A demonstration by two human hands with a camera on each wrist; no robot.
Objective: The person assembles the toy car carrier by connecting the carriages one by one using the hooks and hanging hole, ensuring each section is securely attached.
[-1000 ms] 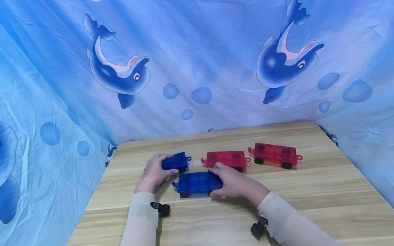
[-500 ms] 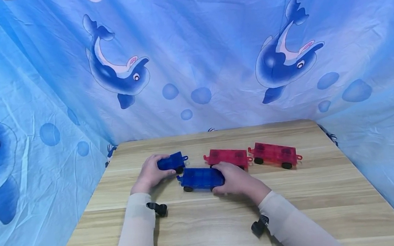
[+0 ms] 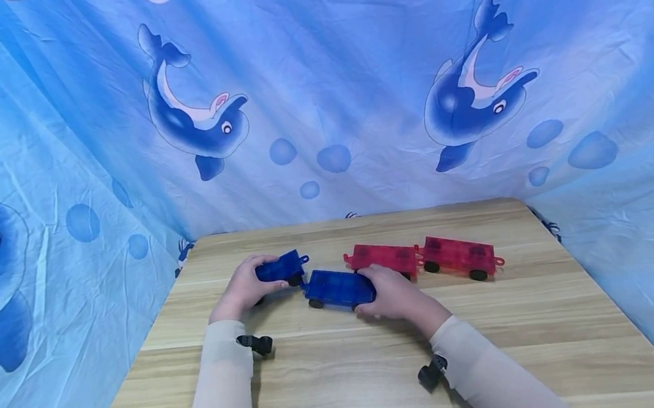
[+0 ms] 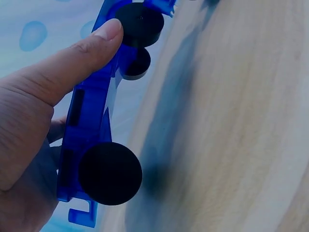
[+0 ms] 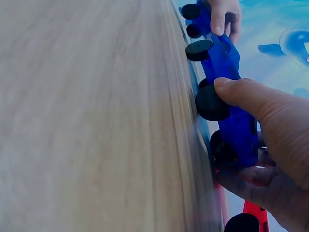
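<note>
Two translucent blue wheeled cars stand near the table's middle left. My left hand (image 3: 244, 289) grips the left blue car (image 3: 281, 267) with thumb in front and fingers behind; in the left wrist view its thumb lies along the side of that car (image 4: 89, 125), whose black wheels show. My right hand (image 3: 393, 295) holds the right end of the other blue car (image 3: 338, 288). That car's left hook is close to the left car's front right wheel; whether they touch I cannot tell. In the right wrist view the right thumb presses the car (image 5: 241, 135) near a wheel.
Behind my right hand stands a red car (image 3: 388, 257), with a second red car (image 3: 459, 255) to its right, their ends meeting. Wood-grain table (image 3: 331, 374) lies under everything. A blue dolphin-print cloth (image 3: 316, 87) hangs behind and on both sides.
The right hand's blue car has moved right and back, nearer the other blue car's right end. The left hand and its car have shifted slightly left. The nearer red car has slid right to the other.
</note>
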